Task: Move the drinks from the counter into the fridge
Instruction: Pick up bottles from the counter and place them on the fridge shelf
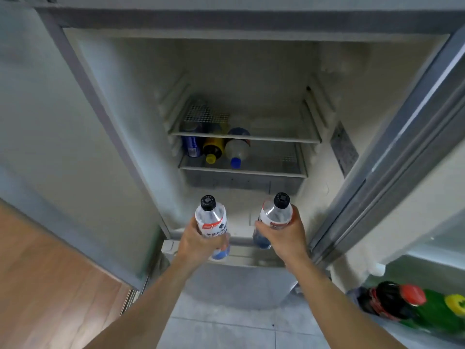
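Note:
The fridge (130,102) stands open in front of me. My left hand (195,241) grips a clear bottle (210,216) with a black cap and a white label, held upright. My right hand (281,235) grips a matching black-capped bottle (275,211). Both are held before the lower opening, below the shelves. On the lower shelf (264,172) lie a blue can (192,146), a yellow-capped bottle (213,148) and a blue-capped bottle (236,151), side by side at the left.
The upper shelf (276,139) has a mesh panel at its left. The open fridge door (402,122) stands at the right, its rack holding a red-capped dark bottle (392,301) and a yellow-capped green bottle (442,313). A wooden panel (50,273) lies at the left.

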The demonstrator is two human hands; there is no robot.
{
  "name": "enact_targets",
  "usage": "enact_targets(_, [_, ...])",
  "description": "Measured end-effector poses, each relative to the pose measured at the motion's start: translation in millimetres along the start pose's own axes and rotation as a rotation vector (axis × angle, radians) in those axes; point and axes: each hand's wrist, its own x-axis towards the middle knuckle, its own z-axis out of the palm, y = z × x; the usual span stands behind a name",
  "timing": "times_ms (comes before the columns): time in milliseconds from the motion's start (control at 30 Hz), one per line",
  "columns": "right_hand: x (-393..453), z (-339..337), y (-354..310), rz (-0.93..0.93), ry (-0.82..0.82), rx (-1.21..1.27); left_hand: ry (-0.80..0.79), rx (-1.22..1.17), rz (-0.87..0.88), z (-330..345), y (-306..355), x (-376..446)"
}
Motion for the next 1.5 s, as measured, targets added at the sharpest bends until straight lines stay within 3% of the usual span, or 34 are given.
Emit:
enact_targets(333, [55.0,39.6,3.1,0.073,-0.031,0.013,-0.042,0.051,0.078,-10.5,12.3,71.8])
enact_targets(500, [71.9,55.9,1.1,0.079,-0.008,-0.011,0.076,0.067,-0.113,-15.7,0.1,105.0])
enact_targets(833, [85.7,58.9,2.6,0.248,0.067,0.009,-0.067,0.094,-0.13,-9.7,-4.8,143.9])
enact_targets(1033, [94.6,41.3,-30.6,0.103,0.0,-0.194,-0.189,0.109,-0.039,-21.8,29.5,147.7])
enact_targets(1167, [110.2,31.6,-65.5,0.008,-0.135,-0.727,-0.287,0.37,0.118,-34.6,64.7,149.3])
enact_targets(1333, [112.2,36.5,-91.3,0.008,-0.303,-1.165,-0.341,1.039,0.225,-39.0,99.2,137.6])
enact_targets(1500, [103.4,43.4,-85.6,0.044,-0.467,-1.454,-0.424,1.385,0.154,-41.4,114.6,124.8])
